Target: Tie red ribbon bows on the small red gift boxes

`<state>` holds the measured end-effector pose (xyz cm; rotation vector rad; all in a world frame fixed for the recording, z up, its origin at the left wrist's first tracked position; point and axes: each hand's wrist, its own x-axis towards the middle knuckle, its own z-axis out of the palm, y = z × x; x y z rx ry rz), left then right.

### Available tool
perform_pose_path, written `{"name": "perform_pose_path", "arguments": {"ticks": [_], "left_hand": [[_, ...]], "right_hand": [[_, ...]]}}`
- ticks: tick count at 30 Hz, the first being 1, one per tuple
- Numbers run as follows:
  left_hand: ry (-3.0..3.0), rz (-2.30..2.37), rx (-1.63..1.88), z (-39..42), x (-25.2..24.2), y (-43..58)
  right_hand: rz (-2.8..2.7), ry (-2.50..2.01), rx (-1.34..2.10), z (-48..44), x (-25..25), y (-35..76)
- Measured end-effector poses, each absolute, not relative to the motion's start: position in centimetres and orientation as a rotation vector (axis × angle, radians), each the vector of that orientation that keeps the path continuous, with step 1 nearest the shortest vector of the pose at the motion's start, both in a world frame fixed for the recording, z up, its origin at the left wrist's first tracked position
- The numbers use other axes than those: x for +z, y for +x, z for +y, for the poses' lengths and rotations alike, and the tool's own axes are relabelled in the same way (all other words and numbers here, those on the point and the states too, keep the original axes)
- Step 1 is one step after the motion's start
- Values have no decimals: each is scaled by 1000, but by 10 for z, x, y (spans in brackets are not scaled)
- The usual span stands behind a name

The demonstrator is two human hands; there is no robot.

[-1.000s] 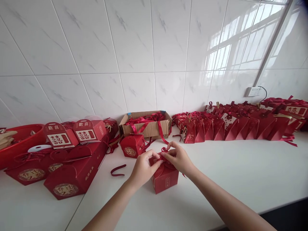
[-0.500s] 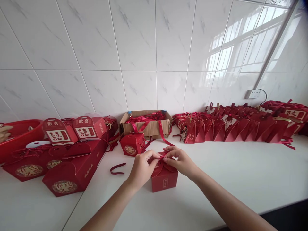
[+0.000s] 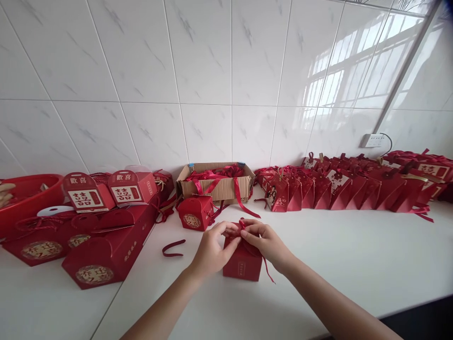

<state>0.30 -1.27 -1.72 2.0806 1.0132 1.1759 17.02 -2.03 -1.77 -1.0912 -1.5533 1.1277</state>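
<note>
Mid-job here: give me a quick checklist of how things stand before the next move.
1. Box upright on the table: ok, standing flat between the hands.
2. Right hand at the ribbon: ok, fingertips on it at the box top.
3. Left hand gripping the ribbon: cannot tell; it is at the box top, but its fingers obscure any grip.
4. Knot tight: cannot tell, the fingers cover it.
5. Ribbon ends gathered up: not ok, one hangs down below the right hand.
6. Spare ribbons in the carton: ok, a red heap, some trailing over the front.
</note>
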Motion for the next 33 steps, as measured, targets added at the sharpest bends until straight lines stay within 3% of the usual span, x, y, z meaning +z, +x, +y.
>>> {"name": "perform_pose_path", "arguments": {"ticks": [14, 24, 33], "left_hand": [[1986, 988, 949, -14, -10, -3], [2175, 974, 843, -16, 12, 0], [2411, 1053, 722, -8, 24, -12]], "right_hand": [[-2059, -1313, 688, -34, 25, 220], [-2029, -1005, 877, -13, 10, 203], [-2493, -786, 112, -21, -6, 215]]}}
